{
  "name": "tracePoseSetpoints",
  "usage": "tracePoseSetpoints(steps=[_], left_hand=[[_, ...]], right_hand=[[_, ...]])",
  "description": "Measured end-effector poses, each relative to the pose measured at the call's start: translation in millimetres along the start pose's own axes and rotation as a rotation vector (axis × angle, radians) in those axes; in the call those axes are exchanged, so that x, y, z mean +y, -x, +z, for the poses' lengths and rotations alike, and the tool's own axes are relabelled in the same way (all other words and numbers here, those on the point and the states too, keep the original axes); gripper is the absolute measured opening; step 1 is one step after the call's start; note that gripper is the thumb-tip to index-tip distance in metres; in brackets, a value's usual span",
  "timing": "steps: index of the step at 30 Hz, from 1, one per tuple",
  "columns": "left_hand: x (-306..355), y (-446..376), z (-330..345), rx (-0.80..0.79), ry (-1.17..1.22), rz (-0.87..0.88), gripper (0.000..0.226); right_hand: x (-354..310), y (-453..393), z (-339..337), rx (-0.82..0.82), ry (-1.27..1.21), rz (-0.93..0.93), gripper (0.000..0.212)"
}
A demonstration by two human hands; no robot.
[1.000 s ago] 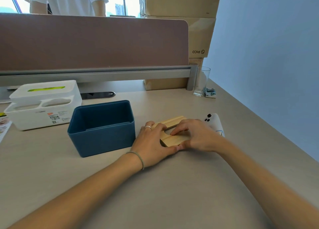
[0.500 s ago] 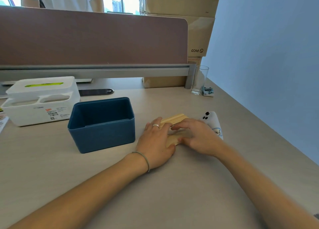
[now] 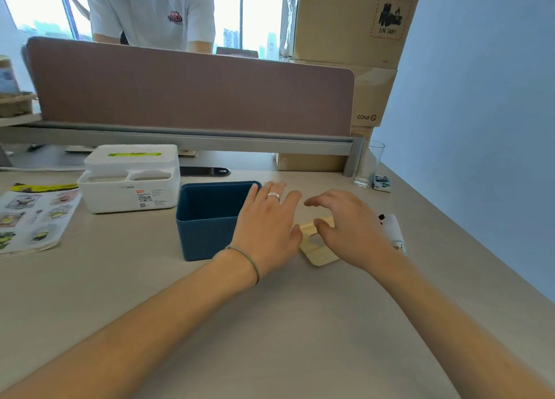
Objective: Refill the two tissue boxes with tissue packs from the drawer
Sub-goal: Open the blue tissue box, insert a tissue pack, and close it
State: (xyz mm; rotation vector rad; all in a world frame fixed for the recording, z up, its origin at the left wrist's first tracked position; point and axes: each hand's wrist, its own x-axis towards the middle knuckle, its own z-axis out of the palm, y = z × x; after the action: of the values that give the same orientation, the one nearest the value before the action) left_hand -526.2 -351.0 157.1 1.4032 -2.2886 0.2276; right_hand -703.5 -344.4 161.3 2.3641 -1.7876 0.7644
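Note:
A dark blue tissue box (image 3: 207, 218) stands open and empty at the desk's middle, its lid off. The wooden lid (image 3: 315, 244) lies flat on the desk just right of it. My left hand (image 3: 267, 227) hovers between the box and the lid, fingers spread, holding nothing. Above the lid's right side, my right hand (image 3: 351, 227) is lifted with fingers apart and empty. A white tissue box (image 3: 132, 179) with a green slot on top sits behind and left of the blue one. No tissue packs or drawer show.
A phone (image 3: 395, 233) lies right of my right hand. A glass (image 3: 368, 164) stands at the back right. A printed leaflet (image 3: 33, 215) lies at left. A brown partition (image 3: 189, 89) and stacked cartons (image 3: 351, 23) line the back; a person stands behind.
Both hands have let go of the wooden lid and lifted off it, fingers spreading. The camera has tilted up, showing more of the back of the desk.

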Motion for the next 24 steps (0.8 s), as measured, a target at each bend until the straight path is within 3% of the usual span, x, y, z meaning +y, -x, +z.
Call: tracePoseSetpoints(steps=[14,24], left_hand=[[-145.2,85.2,-68.4,0.141,-0.118,-0.326,0.055],[-240.7,171.2,-110.9,0.126,-0.249,-0.549,0.059]], right_hand=[[-166.7,-62.5,55.5,-0.060,-0.146,-0.258,0.042],[-299.1,-81.1,109.5,-0.185,-0.254,-0.481,0.043]])
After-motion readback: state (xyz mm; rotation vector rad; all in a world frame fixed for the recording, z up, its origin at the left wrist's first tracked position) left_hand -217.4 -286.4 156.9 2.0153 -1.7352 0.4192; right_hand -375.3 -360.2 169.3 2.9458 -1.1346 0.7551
